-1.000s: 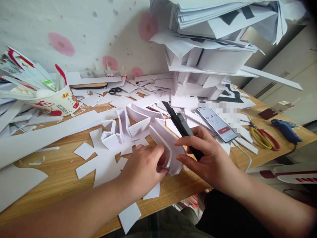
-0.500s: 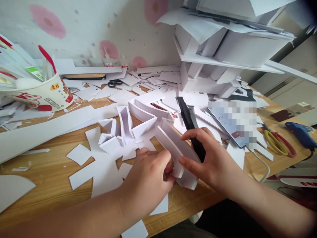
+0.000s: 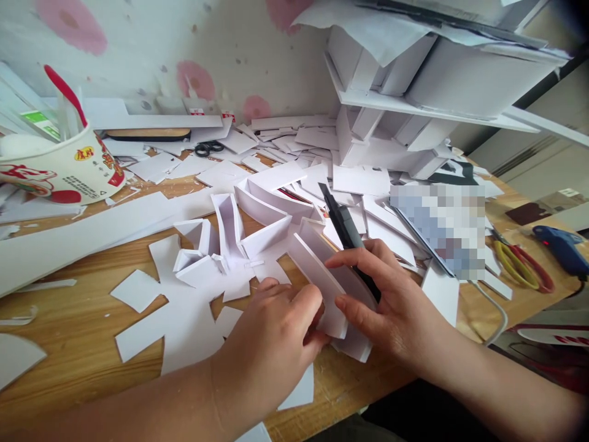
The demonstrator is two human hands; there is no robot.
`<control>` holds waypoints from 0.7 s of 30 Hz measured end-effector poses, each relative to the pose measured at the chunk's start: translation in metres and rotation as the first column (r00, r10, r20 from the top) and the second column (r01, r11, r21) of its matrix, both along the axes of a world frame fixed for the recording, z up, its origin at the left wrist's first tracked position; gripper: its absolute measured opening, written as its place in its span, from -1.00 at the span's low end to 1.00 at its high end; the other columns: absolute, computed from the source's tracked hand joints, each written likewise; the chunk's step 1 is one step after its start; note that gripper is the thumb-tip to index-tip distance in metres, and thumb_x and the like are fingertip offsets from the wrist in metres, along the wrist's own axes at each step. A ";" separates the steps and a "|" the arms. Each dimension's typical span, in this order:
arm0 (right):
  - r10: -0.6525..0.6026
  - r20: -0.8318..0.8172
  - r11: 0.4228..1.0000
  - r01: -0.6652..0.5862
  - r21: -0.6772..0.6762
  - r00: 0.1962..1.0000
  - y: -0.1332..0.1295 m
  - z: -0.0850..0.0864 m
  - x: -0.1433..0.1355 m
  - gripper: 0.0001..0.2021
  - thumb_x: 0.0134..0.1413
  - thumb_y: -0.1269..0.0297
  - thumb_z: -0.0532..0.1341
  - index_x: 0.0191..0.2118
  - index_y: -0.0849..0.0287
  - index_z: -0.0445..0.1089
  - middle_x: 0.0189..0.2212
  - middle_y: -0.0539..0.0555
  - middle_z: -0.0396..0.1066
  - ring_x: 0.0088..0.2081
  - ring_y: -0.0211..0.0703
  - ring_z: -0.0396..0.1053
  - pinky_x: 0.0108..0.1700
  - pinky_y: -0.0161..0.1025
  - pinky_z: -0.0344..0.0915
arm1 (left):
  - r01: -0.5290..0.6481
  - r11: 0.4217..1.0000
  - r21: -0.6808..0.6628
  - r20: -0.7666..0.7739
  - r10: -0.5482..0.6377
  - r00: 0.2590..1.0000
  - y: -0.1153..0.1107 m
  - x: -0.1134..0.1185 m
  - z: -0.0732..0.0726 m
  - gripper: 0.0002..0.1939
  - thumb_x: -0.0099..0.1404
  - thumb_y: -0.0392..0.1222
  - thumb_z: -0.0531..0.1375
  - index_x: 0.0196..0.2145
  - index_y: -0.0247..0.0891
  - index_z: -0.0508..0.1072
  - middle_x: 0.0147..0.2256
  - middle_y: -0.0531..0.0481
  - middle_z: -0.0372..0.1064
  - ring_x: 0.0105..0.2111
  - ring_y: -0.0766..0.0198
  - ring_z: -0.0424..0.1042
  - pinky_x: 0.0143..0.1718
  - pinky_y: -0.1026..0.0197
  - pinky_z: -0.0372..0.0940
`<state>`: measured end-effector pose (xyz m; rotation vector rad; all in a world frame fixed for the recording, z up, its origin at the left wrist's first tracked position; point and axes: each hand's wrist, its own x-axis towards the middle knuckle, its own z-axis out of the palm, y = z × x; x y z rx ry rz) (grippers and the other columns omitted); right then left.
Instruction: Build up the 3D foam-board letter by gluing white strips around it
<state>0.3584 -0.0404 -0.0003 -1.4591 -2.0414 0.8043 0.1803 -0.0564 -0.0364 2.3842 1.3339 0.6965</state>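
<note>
My left hand (image 3: 278,334) is closed at the near end of a white foam board piece (image 3: 319,276), a channel of upright strips. Its curled fingertips are partly hidden behind the knuckles. A black utility knife (image 3: 343,221) lies in the crook of my right hand (image 3: 384,301), pointing away and up to the left. That hand's thumb and index finger reach over the right side of the channel. Just left of it, a flat white cutout (image 3: 188,319) lies on the wooden table, with several small folded board walls (image 3: 230,227) standing at its far side.
A paper cup (image 3: 59,172) with a red-handled item stands at the left. Black scissors (image 3: 209,148) lie among white scraps at the back. To the right are a phone (image 3: 423,239) with a cable, yellow-and-red-handled pliers (image 3: 519,267) and a blue glue gun (image 3: 559,245). A white board model (image 3: 391,123) rises behind.
The view has shifted slightly. My right index finger has come down closer to the channel's wall, and the knife has moved a little with that hand. My left hand keeps its hold.
</note>
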 end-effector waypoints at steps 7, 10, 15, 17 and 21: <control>0.058 -0.009 0.996 -0.057 0.070 0.998 0.000 -0.007 0.003 -0.46 0.06 0.43 0.14 0.17 -0.09 0.31 -0.18 0.09 0.12 -0.15 -0.08 0.28 -0.06 -0.07 0.37 | 0.016 0.999 -0.034 0.004 -0.016 1.000 -0.002 0.000 -0.001 -0.74 0.07 -0.49 0.15 -0.50 -0.19 0.15 -0.56 0.10 0.30 -0.49 0.18 0.31 -0.41 0.18 0.13; 0.082 -0.006 0.994 -0.081 0.072 0.997 0.002 -0.009 0.004 -0.45 0.06 0.46 0.13 0.18 -0.09 0.32 -0.15 0.10 0.13 -0.16 -0.09 0.31 -0.05 -0.07 0.39 | 0.021 0.998 -0.062 0.003 -0.021 1.000 -0.002 -0.001 0.000 -0.74 0.06 -0.49 0.13 -0.50 -0.18 0.14 -0.56 0.10 0.29 -0.48 0.18 0.30 -0.39 0.17 0.14; 0.100 0.014 0.993 -0.100 0.054 0.995 0.004 -0.006 0.004 -0.44 0.07 0.47 0.12 0.20 -0.06 0.32 -0.15 0.11 0.13 -0.23 -0.14 0.32 -0.08 -0.09 0.42 | 0.020 0.995 -0.099 0.028 -0.017 0.999 -0.001 -0.003 -0.001 -0.75 0.05 -0.50 0.10 -0.49 -0.18 0.13 -0.55 0.13 0.29 -0.50 0.24 0.29 -0.35 0.19 0.15; 0.102 0.006 0.994 -0.102 0.044 0.995 0.004 -0.006 0.003 -0.45 0.09 0.46 0.12 0.20 -0.05 0.31 -0.14 0.12 0.13 -0.23 -0.14 0.32 -0.07 -0.08 0.42 | 0.024 0.994 -0.102 0.044 -0.019 0.999 -0.001 -0.002 -0.001 -0.75 0.05 -0.50 0.10 -0.48 -0.18 0.13 -0.55 0.14 0.29 -0.52 0.26 0.29 -0.34 0.19 0.15; 0.098 -0.038 0.995 -0.097 0.017 0.995 0.002 -0.009 0.004 -0.46 0.12 0.42 0.11 0.23 -0.04 0.29 -0.07 0.16 0.15 -0.12 -0.04 0.33 -0.08 -0.07 0.41 | 0.030 0.993 -0.113 0.056 -0.023 0.998 0.000 -0.002 -0.003 -0.76 0.08 -0.48 0.10 -0.47 -0.18 0.14 -0.55 0.14 0.29 -0.51 0.26 0.30 -0.34 0.19 0.14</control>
